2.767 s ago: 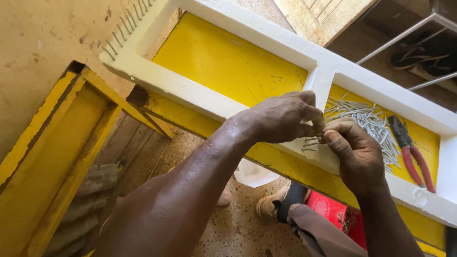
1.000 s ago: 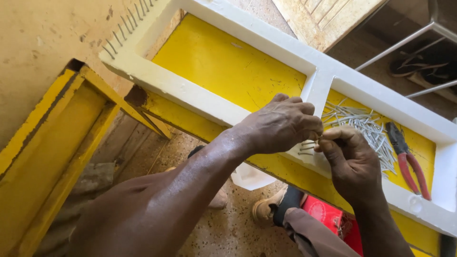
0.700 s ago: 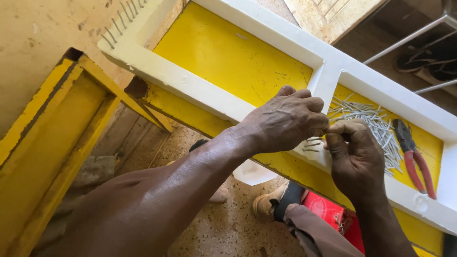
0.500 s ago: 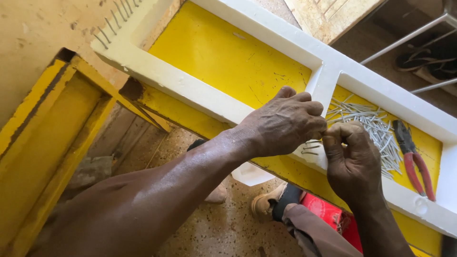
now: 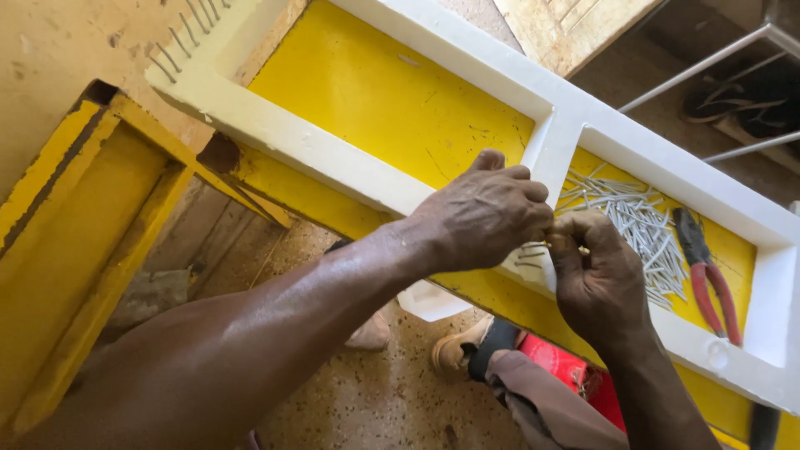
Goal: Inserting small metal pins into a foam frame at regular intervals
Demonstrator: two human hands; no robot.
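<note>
Left hand and right hand, fingers curled, meet over a white frame, seemingly pinching small nails. Red pliers lie near.

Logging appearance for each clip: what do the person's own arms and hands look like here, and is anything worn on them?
Both arms are bare up to the frame edge: no sleeves, gloves, watch or rings visible. The left hand and right hand are uncovered, with veins and creased knuckles showing. The left forearm looks slightly shiny and fills the lower left of the view; the right forearm is shorter in view, running to the bottom edge.
</note>
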